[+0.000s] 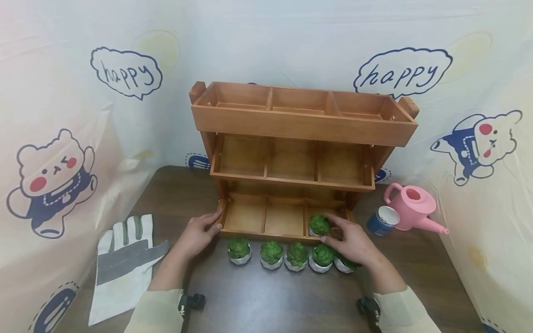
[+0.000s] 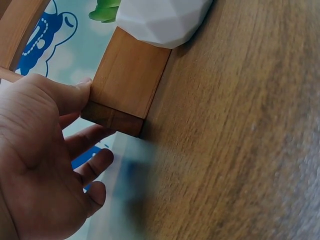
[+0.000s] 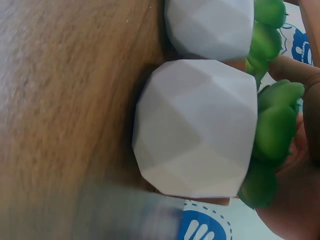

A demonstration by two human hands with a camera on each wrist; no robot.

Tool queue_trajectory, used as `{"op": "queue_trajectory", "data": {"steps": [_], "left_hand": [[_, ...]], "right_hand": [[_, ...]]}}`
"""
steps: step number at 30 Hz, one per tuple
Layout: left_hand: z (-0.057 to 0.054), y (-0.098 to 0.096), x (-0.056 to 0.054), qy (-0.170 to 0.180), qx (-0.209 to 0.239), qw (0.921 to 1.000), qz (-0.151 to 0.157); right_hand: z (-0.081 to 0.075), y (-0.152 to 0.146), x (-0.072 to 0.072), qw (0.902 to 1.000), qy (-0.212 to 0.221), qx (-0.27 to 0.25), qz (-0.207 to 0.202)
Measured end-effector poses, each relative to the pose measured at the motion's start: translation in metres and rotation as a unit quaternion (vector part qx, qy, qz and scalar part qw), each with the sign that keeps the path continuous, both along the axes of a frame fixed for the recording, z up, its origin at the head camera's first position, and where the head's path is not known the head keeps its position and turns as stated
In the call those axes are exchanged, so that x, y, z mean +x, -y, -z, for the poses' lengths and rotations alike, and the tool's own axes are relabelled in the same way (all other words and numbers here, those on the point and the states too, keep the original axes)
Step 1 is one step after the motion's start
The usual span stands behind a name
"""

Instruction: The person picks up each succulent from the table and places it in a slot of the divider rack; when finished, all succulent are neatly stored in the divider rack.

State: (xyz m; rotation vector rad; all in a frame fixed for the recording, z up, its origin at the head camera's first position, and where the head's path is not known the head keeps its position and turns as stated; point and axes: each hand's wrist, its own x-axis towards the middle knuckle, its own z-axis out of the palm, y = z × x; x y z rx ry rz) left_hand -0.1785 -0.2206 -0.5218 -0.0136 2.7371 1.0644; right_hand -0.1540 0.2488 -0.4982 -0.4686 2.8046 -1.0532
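Note:
A three-tier wooden planter shelf [image 1: 304,127] stands on the table. My left hand [image 1: 201,234] pinches the left end of its bottom tray [image 2: 131,75], thumb at the front corner. A small potted succulent [image 1: 319,225] sits in the bottom tray's right compartment, and my right hand [image 1: 350,240] grips it with thumb and fingers. In front of the shelf stands a row of several more succulents in white faceted pots [image 3: 197,127]. The rightmost potted succulent [image 1: 344,265] is partly hidden under my right hand.
A blue tin with a white lid [image 1: 383,220] and a pink watering can [image 1: 414,206] stand to the right. On the left lies a white and grey work glove [image 1: 125,263]. Printed cloth [image 1: 266,37] hangs behind and along both sides.

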Motion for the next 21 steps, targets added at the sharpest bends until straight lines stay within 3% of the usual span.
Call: {"op": "queue_trajectory", "data": {"steps": [8, 21], "left_hand": [[0.0, 0.001, 0.0, 0.0, 0.003, 1.0, -0.001], [0.002, 0.002, 0.0, -0.003, 0.007, 1.0, 0.005]], "right_hand": [[-0.002, -0.009, 0.01, 0.9994, -0.005, -0.035, 0.005], [-0.002, -0.022, 0.034, 0.9983, -0.033, -0.043, 0.024]]}}
